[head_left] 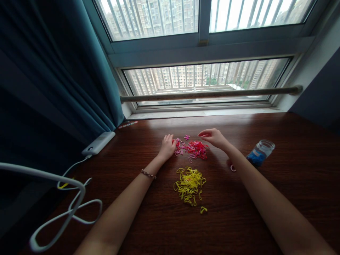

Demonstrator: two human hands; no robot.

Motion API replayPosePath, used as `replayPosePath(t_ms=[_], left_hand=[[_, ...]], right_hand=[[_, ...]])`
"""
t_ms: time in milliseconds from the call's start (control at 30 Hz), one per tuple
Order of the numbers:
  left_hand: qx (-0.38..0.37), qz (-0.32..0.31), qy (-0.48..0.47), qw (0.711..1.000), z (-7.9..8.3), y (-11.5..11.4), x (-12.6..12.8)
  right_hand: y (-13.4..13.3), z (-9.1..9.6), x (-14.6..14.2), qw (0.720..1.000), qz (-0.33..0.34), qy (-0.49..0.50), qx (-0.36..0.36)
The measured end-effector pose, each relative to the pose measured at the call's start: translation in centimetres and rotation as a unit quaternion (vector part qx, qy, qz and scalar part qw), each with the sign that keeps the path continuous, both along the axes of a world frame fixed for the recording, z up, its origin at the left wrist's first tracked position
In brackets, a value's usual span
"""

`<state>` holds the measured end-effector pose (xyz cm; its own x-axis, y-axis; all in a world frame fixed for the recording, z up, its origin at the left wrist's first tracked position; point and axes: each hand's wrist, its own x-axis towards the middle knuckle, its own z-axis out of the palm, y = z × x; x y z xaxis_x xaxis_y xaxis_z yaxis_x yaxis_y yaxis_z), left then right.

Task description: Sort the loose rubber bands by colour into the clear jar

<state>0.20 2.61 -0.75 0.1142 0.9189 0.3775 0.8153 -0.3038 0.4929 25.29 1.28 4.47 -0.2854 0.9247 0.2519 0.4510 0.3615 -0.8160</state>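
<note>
My left hand [167, 147] rests on the wooden table at the left edge of a loose heap of red and pink rubber bands [197, 149]. Its fingers are stretched out and touch the outermost bands. Above the heap's right side is my right hand [213, 137], its fingers extended leftward with nothing visible in them. A few magenta bands [187, 137] lie apart, behind the heap. Nearer to me is a pile of yellow rubber bands [189, 185], with one crumpled yellow band [203, 209] in front of it.
A clear jar [265, 146] with blue contents lies tilted beyond my right forearm, near a small pale ring [233, 168]. At left are a white power bank [98, 143], looped white cable [84, 198] and a blue curtain [79, 71]. A barred window stands behind.
</note>
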Motion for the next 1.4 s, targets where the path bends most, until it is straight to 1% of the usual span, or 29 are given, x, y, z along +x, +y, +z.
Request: replayPosePath(t_ms=[67, 167, 233, 300, 400, 500, 600, 733, 833, 933, 1000, 1067, 1200, 1300, 1400], left_hand=[[-0.004, -0.033, 0.002, 0.999, 0.2, -0.3, 0.2], [-0.014, -0.102, -0.006, 0.995, 0.6, -0.9, 0.5], [-0.022, -0.133, -0.01, 0.991, 0.9, -1.3, 0.8], [-0.031, -0.168, -0.023, 0.985, 1.0, -1.6, 1.1], [-0.033, -0.236, -0.06, 0.969, 1.3, -2.0, 1.5], [0.01, -0.277, -0.069, 0.958, 1.8, -2.4, 1.9], [0.047, -0.301, -0.013, 0.952, 2.6, -3.0, 2.1], [0.042, -0.347, 0.108, 0.931, 3.4, -3.8, 2.2], [0.049, -0.342, 0.151, 0.926, 3.5, -4.0, 2.1], [0.065, -0.31, 0.151, 0.936, 3.2, -3.8, 1.9], [0.072, -0.289, 0.136, 0.945, 3.0, -3.6, 1.8], [0.076, -0.27, 0.116, 0.953, 2.8, -3.3, 1.6], [0.074, -0.242, 0.062, 0.966, 2.5, -2.7, 1.3], [0.064, -0.225, -0.01, 0.972, 2.2, -2.2, 1.1], [0.029, -0.18, -0.107, 0.977, 2.0, -1.8, 0.8]], right_hand=[[-0.5, -0.2, -0.7, 0.999, 0.024, -0.041, 0.017], [-1.4, -0.8, -2.4, 0.986, 0.09, -0.111, 0.084], [-1.8, -1.4, -3.2, 0.976, 0.095, -0.158, 0.118], [-1.8, -1.8, -3.4, 0.973, 0.069, -0.184, 0.124], [-1.2, -2.1, -2.7, 0.977, 0.021, -0.182, 0.106], [-0.5, -1.7, -1.6, 0.98, -0.027, -0.18, 0.076], [-0.1, -1.0, -0.5, 0.98, -0.061, -0.185, 0.04], [0.3, -0.5, 0.8, 0.972, -0.101, -0.211, -0.016], [0.6, -0.7, 1.7, 0.955, -0.162, -0.244, -0.051], [0.7, -1.3, 2.0, 0.938, -0.205, -0.267, -0.079], [0.6, -1.6, 1.7, 0.937, -0.208, -0.266, -0.092], [0.4, -1.7, 1.0, 0.945, -0.187, -0.249, -0.1], [0.3, -1.2, -0.1, 0.968, -0.136, -0.185, -0.098], [0.5, -1.1, 0.4, 0.971, -0.156, -0.159, -0.086], [0.8, -1.5, 1.2, 0.966, -0.187, -0.158, -0.082]])
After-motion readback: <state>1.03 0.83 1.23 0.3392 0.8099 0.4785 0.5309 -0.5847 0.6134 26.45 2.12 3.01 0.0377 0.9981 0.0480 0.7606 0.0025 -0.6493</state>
